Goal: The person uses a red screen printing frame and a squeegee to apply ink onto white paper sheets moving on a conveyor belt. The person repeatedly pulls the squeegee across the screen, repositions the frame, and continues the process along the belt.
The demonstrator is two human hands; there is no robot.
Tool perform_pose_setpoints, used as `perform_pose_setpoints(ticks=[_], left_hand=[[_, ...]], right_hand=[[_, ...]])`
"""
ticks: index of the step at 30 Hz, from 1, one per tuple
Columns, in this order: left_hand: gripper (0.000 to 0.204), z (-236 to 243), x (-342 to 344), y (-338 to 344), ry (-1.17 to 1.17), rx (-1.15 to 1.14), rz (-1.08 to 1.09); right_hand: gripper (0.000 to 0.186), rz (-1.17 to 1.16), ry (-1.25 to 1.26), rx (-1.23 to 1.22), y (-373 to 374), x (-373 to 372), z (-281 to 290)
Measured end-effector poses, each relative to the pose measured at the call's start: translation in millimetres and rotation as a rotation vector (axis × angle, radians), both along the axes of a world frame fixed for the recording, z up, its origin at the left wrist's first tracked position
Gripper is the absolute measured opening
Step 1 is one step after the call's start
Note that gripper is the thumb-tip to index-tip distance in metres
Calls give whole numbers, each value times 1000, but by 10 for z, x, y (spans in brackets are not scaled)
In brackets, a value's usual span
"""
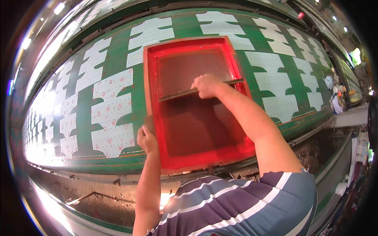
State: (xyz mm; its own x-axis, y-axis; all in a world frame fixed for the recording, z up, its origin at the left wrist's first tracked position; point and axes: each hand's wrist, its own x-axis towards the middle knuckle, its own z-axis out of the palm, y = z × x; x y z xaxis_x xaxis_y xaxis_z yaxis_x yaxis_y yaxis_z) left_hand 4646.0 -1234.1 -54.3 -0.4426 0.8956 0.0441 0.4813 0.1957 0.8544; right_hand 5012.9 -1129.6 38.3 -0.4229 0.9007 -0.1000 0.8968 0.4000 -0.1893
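A screen-printing frame [148, 84] with red-smeared inner edges and a dark red mesh lies on the green table. Across the mesh runs a long, thin, dark squeegee [177, 95], slanting a little up to the right. My right hand [208, 85] is closed over the squeegee's middle. At the frame's lower left side, my left hand [148, 140] grips its edge by a small brown block [149, 122], the thumb pointing up. Part of the left fingers is hidden. The mesh hides whatever lies under the frame.
Rows of pale cut fabric pieces [112, 108] lie on the long green table [80, 145], some with red floral prints. A metal rail [130, 181] follows its near edge. Crumpled cloths [336, 104] are piled at the right end. Another table with pieces stands beyond.
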Motion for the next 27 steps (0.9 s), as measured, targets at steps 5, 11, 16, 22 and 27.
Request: perform_pose_setpoints(ticks=[5,11,16,22,27], left_hand=[[43,2,-19,-7,-37,45,-20],[49,-52,-57,-11,22,43,-69],[67,-15,-39,-108,184,94,-156],[71,108,-92,-265,221,-62,-164],[63,105,-72,-204,310,-148,-105]], right_hand=[[39,-42,29,-82,-1148,-314,26],[20,-46,90,1,-2446,-685,-59],[23,-47,12,53,-3002,-843,-92],[63,-45,84,134,-3330,-987,-134],[80,-21,146,215,-3572,-894,-177]])
